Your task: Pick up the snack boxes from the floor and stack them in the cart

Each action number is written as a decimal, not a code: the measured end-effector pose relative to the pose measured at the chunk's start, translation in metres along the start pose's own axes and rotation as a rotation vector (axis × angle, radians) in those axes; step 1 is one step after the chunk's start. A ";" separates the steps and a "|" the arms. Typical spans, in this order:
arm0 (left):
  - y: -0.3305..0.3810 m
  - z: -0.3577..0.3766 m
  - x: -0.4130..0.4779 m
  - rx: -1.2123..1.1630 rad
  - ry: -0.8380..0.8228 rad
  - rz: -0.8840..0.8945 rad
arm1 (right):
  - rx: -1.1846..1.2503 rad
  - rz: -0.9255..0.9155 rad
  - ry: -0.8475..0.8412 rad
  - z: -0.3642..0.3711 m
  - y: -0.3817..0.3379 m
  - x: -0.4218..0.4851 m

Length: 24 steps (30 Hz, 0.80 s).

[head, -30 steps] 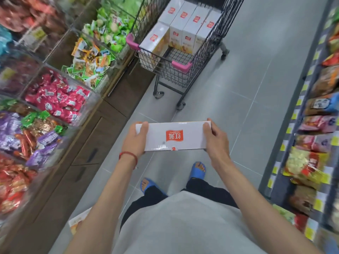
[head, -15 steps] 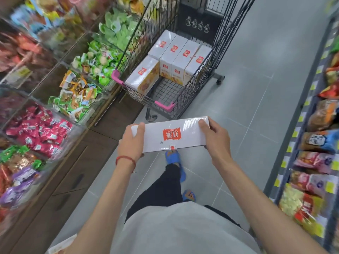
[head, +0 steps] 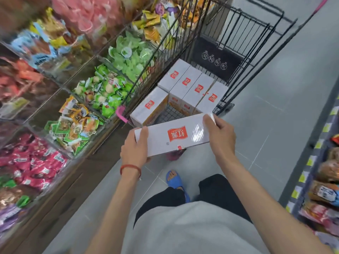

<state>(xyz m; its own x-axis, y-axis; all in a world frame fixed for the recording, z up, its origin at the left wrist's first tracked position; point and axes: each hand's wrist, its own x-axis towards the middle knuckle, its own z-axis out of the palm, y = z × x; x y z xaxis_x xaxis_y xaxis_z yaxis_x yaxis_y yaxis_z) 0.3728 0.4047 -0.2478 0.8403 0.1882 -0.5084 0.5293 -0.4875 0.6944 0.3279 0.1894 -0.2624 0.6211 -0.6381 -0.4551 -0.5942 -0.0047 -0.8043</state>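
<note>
I hold a long white snack box [head: 174,134] with a red logo flat between both hands, just over the near rim of the cart. My left hand [head: 134,149] grips its left end and my right hand [head: 220,132] grips its right end. The black wire cart [head: 238,52] with pink corner caps stands straight ahead. Inside it several matching white boxes [head: 190,88] stand upright in a row, and one more box [head: 149,106] leans at the near left corner.
Clear bins of wrapped sweets [head: 73,99] line the left side above a brown cabinet [head: 60,204]. A shelf of packaged snacks [head: 326,180] runs along the right. Grey tiled floor [head: 275,125] lies between them. My foot in a blue sandal [head: 176,182] is below the box.
I have walked closer to the cart. The held box has moved forward and tilted, now reaching the cart's near rim. My grip on both ends is unchanged.
</note>
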 end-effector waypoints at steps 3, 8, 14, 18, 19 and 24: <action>0.013 0.010 0.022 -0.030 0.029 -0.016 | -0.022 -0.012 -0.049 0.009 -0.020 0.032; 0.029 0.034 0.057 -0.062 0.109 -0.098 | -0.033 -0.024 -0.191 0.023 -0.036 0.092; 0.054 0.078 0.081 -0.213 0.263 -0.267 | -0.113 -0.031 -0.412 0.033 -0.064 0.167; 0.052 0.109 0.093 -0.354 0.340 -0.367 | -0.214 -0.081 -0.643 0.040 -0.076 0.206; 0.050 0.115 0.094 -0.395 0.351 -0.393 | -0.243 -0.088 -0.690 0.043 -0.077 0.215; 0.046 0.133 0.100 -0.517 0.359 -0.488 | -0.402 -0.112 -0.822 0.068 -0.070 0.245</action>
<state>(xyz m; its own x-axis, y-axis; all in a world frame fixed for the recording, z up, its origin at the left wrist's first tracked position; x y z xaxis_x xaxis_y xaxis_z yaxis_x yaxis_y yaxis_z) 0.4652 0.2876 -0.3344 0.4397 0.5843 -0.6821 0.7605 0.1618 0.6289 0.5566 0.0857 -0.3436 0.7621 0.1296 -0.6344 -0.5456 -0.3990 -0.7369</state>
